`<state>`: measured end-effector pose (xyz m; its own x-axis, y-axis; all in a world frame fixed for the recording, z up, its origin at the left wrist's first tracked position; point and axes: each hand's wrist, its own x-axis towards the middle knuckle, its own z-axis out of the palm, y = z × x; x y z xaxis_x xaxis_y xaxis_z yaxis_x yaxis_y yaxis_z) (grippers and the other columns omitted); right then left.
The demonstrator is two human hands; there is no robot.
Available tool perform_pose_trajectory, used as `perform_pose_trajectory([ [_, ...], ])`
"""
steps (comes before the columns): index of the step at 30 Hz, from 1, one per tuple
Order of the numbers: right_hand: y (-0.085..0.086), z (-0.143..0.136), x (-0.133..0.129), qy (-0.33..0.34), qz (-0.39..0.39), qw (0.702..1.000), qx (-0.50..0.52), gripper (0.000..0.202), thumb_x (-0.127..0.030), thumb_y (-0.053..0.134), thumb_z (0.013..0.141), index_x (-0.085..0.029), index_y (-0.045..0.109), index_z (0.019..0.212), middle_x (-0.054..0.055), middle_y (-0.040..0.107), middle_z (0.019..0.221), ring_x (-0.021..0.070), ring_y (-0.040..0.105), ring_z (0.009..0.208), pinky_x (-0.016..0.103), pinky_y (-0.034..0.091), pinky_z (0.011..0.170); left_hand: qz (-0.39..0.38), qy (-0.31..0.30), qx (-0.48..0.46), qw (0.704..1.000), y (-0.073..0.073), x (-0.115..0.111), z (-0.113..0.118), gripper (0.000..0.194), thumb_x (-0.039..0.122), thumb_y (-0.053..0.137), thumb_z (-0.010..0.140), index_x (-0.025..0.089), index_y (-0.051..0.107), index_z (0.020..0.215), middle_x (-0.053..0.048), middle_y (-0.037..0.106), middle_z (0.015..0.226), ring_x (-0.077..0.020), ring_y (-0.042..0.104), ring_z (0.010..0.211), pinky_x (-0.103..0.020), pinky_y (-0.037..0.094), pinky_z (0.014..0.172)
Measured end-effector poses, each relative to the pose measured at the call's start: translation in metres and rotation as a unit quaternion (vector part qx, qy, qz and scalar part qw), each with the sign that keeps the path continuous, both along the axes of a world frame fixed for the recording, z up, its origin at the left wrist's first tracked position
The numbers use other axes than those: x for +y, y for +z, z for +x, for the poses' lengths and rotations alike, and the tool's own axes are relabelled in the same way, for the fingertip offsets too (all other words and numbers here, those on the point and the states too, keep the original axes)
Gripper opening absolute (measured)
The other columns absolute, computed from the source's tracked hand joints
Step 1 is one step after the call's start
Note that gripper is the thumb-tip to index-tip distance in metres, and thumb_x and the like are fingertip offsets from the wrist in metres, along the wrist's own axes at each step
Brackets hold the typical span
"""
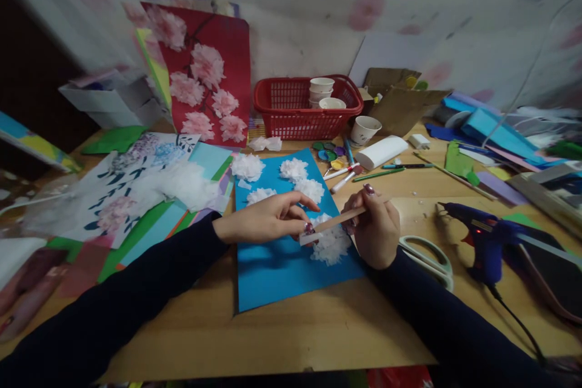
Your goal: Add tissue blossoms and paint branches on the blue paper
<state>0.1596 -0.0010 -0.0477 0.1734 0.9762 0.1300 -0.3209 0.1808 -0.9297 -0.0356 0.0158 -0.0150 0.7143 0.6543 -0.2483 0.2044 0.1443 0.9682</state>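
My right hand [375, 227] grips a flat wooden craft stick [341, 218] that slants down to the left. At the stick's far end my left hand [273, 216] pinches a small piece of white paper [311, 237] between thumb and finger, its other fingers loosely bent. Both hands are above a blue sheet of card [268, 279]. On the card are several ruffled white paper flowers, one large flower [331, 247] directly under the stick and partly hidden by it, another flower [293, 170] near the top edge.
To the right lie scissors [430, 260] and a blue hot glue gun [477, 230] with a red light on. Behind the card stand a red basket [307, 127] holding paper cups and a red flower picture [236, 73]. Coloured papers and white tissue [191, 185] cover the left side.
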Motion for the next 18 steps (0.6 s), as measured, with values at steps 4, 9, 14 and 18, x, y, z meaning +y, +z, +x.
perform_pose_trajectory([
  [4, 0.003, 0.001, 0.000, -0.002, 0.013, 1.000, 0.000, 0.035, -0.043, 0.061, 0.080, -0.020, 0.052, 0.055, -0.005, 0.042, 0.039, 0.0082, 0.041, 0.032, 0.021, 0.031, 0.033, -0.025, 0.012, -0.026, 0.999, -0.007, 0.001, -0.001, 0.041, 0.012, 0.070, 0.073, 0.017, 0.051, 0.109, 0.000, 0.067, 0.085, -0.0133, 0.066, 0.081, -0.030, 0.051, 0.080],
  [9, 0.007, 0.007, 0.005, -0.042, 0.026, 0.998, 0.049, 0.031, -0.039, 0.061, 0.080, -0.020, 0.050, 0.057, -0.008, 0.040, 0.039, 0.0056, 0.034, 0.030, 0.018, 0.025, 0.031, -0.029, 0.023, -0.027, 0.999, -0.011, 0.002, -0.001, 0.041, 0.011, 0.071, 0.072, 0.016, 0.053, 0.109, -0.001, 0.067, 0.085, -0.0137, 0.067, 0.080, -0.032, 0.051, 0.081],
  [14, 0.008, 0.009, 0.007, -0.060, -0.030, 0.995, 0.067, 0.031, -0.034, 0.058, 0.078, -0.020, 0.045, 0.053, -0.008, 0.034, 0.035, 0.0050, 0.026, 0.027, 0.018, 0.019, 0.028, -0.005, 0.044, -0.030, 0.999, -0.008, 0.001, 0.001, 0.039, 0.008, 0.068, 0.073, 0.014, 0.052, 0.109, -0.004, 0.069, 0.089, -0.0134, 0.067, 0.083, -0.032, 0.050, 0.083],
  [18, 0.007, 0.005, 0.006, -0.026, -0.041, 0.996, 0.071, 0.032, -0.034, 0.060, 0.076, -0.020, 0.045, 0.052, -0.008, 0.034, 0.036, 0.0051, 0.029, 0.028, 0.017, 0.021, 0.029, -0.015, 0.040, -0.051, 0.998, -0.010, 0.000, 0.002, 0.037, 0.007, 0.067, 0.074, 0.014, 0.052, 0.108, -0.003, 0.069, 0.086, -0.0141, 0.068, 0.082, -0.033, 0.050, 0.083],
])
